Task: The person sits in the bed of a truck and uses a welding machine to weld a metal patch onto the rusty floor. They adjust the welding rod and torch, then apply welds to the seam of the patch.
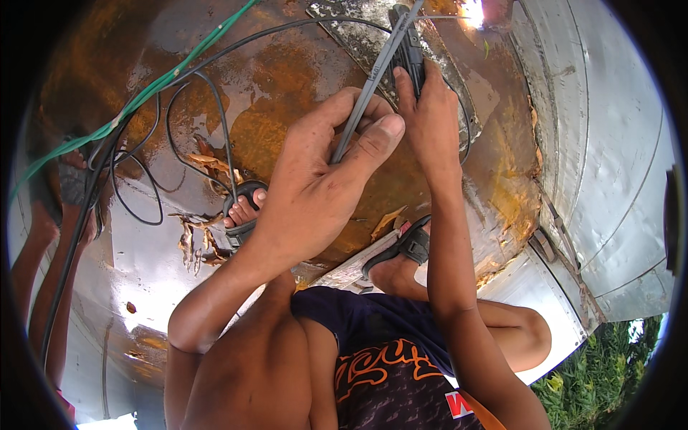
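In front of me, my left hand (322, 161) is closed around a few slim grey welding rods (373, 81), which slant up and away past the thumb. To its right, my right hand (434, 107) grips a black electrode holder (410, 54). A thin rod (441, 16) runs right from the holder's far end toward a bright white glow (471, 13) on the rusty metal surface. The grey rods cross in front of the holder in this view, so part of it is hidden. Below the holder lies a worn, speckled flat plate (344, 36).
A black cable (287, 27) arcs from the holder to loose loops on the left, beside a green cord (175, 72). Wet, rusty metal (265, 79) lies underfoot, with dry leaves (197, 240). A curved metal wall (609, 143) rises at right. Another person's legs (61, 265) stand far left.
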`<state>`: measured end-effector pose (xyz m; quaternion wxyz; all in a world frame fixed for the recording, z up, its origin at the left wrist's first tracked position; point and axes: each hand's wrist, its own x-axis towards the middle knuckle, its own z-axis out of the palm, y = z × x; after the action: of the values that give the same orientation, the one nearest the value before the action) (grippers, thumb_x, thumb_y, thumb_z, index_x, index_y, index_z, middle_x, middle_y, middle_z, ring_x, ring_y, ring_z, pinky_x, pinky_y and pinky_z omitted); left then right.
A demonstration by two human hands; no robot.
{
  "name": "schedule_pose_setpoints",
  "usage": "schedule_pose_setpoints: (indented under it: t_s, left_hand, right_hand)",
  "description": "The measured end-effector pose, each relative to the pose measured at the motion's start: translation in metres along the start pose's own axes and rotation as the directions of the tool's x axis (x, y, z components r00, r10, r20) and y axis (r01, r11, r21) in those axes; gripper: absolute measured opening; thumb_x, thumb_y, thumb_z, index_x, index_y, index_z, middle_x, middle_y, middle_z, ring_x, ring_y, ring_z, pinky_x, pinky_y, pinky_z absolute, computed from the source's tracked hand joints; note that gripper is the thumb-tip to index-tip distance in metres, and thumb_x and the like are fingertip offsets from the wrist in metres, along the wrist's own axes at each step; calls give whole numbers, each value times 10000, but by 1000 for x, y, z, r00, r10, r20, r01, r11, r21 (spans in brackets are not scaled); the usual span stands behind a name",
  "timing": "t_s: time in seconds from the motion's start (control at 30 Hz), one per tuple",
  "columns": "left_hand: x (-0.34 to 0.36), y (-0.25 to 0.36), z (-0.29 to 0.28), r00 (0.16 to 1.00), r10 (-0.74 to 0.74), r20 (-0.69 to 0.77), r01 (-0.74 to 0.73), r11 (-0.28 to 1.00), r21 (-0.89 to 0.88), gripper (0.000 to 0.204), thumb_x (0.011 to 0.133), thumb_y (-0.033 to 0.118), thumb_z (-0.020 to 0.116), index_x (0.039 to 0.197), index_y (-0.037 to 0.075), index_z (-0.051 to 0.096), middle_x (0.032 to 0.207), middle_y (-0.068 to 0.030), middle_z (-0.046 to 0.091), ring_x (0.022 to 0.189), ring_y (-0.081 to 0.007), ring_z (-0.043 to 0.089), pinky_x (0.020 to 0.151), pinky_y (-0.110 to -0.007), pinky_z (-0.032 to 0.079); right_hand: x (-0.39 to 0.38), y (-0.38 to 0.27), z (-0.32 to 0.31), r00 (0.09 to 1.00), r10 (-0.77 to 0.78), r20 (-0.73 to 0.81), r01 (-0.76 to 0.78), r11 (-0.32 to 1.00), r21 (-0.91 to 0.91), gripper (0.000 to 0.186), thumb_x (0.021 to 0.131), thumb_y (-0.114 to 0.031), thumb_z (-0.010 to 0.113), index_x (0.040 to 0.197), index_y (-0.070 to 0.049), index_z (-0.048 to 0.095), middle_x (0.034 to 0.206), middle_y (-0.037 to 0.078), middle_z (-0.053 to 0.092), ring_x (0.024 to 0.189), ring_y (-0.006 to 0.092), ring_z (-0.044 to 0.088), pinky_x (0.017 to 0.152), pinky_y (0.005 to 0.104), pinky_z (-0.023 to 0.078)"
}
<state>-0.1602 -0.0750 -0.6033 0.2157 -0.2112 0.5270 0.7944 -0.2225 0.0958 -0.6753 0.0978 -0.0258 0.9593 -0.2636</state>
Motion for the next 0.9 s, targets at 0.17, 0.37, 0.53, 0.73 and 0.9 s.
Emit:
schedule_pose_setpoints:
  t_s: [0.17, 0.37, 0.53, 0.73, 0.9]
  left_hand:
    - [1, -6, -1, 1000, 4, 10, -4, 1000, 14, 236, 988, 284, 608, 1068, 62, 614, 727, 95, 464, 576, 13, 325, 499, -186, 223]
    - [1, 0, 1, 1000, 19, 9, -19, 1000, -24, 213, 997, 211, 611, 938, 8, 586, 754, 42, 473, 701, -32, 401, 601, -225, 351]
    - [1, 0, -1, 1000, -8, 11, 8, 999, -35, 196, 997, 200, 604, 945, 11, 590, 768, 41, 483, 712, -35, 409, 619, -223, 354]
    - [1, 0, 2, 1000, 3, 12, -3, 1000, -18, 187, 998, 197, 602, 941, 20, 589, 754, 53, 470, 695, -27, 395, 599, -217, 334]
    - [1, 1, 1, 1000, -22, 18, 23, 999, -48, 194, 996, 206, 607, 940, 21, 589, 744, 57, 457, 682, -24, 379, 581, -219, 322]
  right_hand:
    - [0, -1, -2, 1000, 20, 20, -20, 1000, 3, 276, 971, -192, 597, 1003, 71, 518, 681, 300, 616, 672, 484, 635, 571, 516, 471]
    - [0, 2, -1, 1000, -4, 8, 4, 1000, 7, 282, 976, -196, 592, 1009, 74, 519, 672, 291, 615, 667, 478, 636, 565, 509, 468]
    - [-2, 2, 2, 997, -66, 32, 66, 998, 17, 320, 966, -190, 611, 1103, 83, 516, 666, 282, 611, 642, 477, 622, 554, 499, 467]
    - [-7, -2, 4, 997, -32, 74, 27, 997, 72, 345, 954, -178, 631, 1138, 90, 518, 672, 278, 613, 634, 467, 625, 543, 487, 463]
    - [-6, 0, 0, 998, -30, 47, 26, 996, 87, 326, 961, -184, 619, 1136, 76, 531, 712, 289, 625, 673, 462, 643, 573, 487, 476]
